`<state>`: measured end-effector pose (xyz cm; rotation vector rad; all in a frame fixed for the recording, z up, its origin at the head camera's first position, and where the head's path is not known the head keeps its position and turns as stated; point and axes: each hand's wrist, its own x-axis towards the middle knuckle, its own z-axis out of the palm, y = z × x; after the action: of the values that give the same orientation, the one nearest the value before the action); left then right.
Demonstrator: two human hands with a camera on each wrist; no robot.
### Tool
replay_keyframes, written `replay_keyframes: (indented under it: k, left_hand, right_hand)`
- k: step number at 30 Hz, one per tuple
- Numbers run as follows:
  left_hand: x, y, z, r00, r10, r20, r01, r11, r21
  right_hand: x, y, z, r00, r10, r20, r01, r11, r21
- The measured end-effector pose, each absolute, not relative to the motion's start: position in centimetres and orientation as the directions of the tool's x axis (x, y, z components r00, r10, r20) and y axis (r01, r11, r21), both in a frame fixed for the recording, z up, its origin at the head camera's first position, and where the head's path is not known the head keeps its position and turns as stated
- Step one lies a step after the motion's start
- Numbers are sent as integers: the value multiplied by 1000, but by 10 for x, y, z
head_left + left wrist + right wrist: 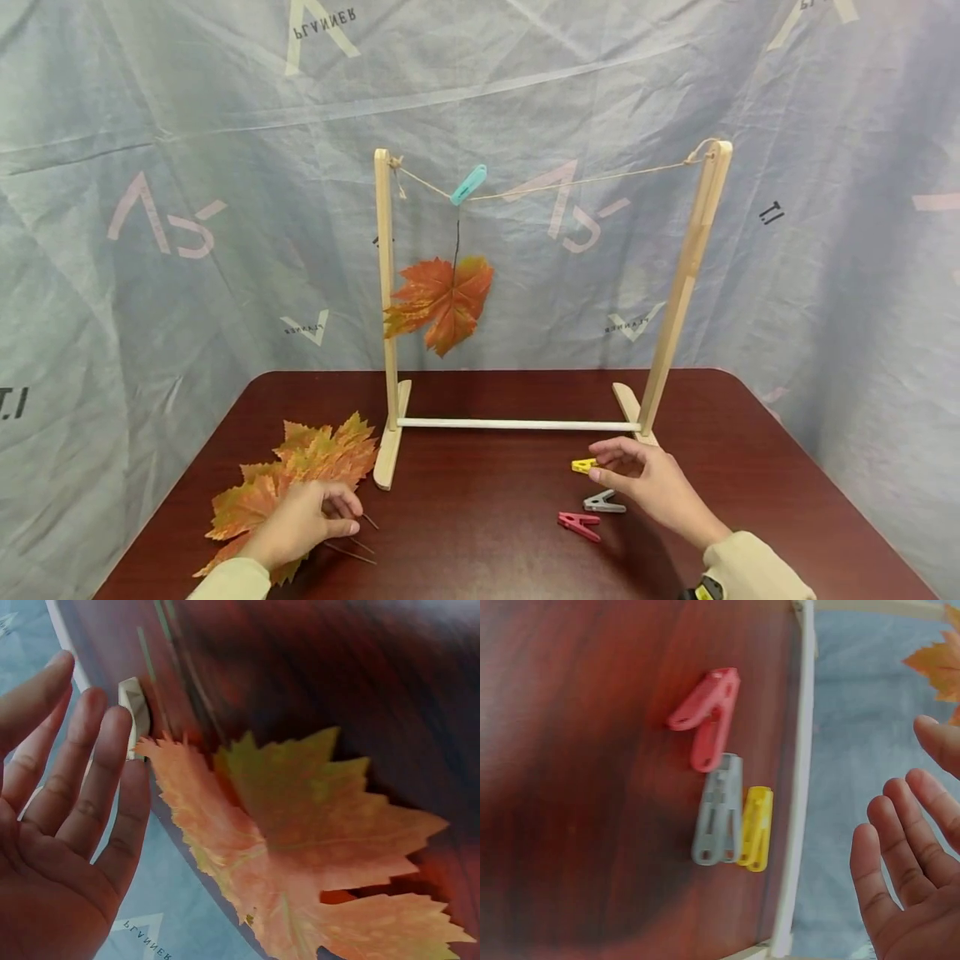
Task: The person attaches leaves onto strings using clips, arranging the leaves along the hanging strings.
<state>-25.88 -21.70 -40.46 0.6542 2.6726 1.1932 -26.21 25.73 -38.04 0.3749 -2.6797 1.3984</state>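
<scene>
Over a pile of orange-yellow artificial maple leaves (322, 454) at the table's left is my left hand (307, 521). Its fingers are loosely bent and hold nothing, with leaf stems just beside them. On the right, my right hand (651, 483) hovers near three clothespins, its fingers relaxed and nothing between them. A yellow clothespin (582, 466) lies closest to the fingertips, then a grey one, the grey clothespin (718, 814), and a red clothespin (579, 524) nearer the front. One maple leaf (442, 304) hangs by its stem below a teal clothespin (469, 184) clipped on the string.
A wooden frame with a left post (386, 292) and right post (682, 292) stands on the dark red table (480, 508). Twine (585, 179) runs between the post tops, and a white rod (517, 424) joins their bases. A grey printed cloth (225, 275) hangs behind.
</scene>
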Motion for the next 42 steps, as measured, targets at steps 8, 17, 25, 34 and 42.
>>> replay_keyframes:
  k: [8,17,25,34,42]
  left_hand:
    - [-258,-221,-410,-878,478,-18,354,675,647]
    - [-260,-222,-412,-856,505,-112,358,735,576]
    - [-261,-220,-414,-852,494,-175,351,786,508]
    - [-263,-220,-415,-847,508,-157,376,781,499]
    - [-263,-220,-416,-852,502,-145,387,792,472]
  right_hand:
    - [-257,261,-404,-948,-281,149,-285,544,-789]
    - [-256,268,-427,-936,-344,80,-283,597,-751]
    - [-255,266,-440,-927,-357,117,-338,654,-677]
    - [-252,261,-442,-932,-334,139,-347,723,-598]
    - [-251,258,-444,-928,-329,178,-372,777,-507]
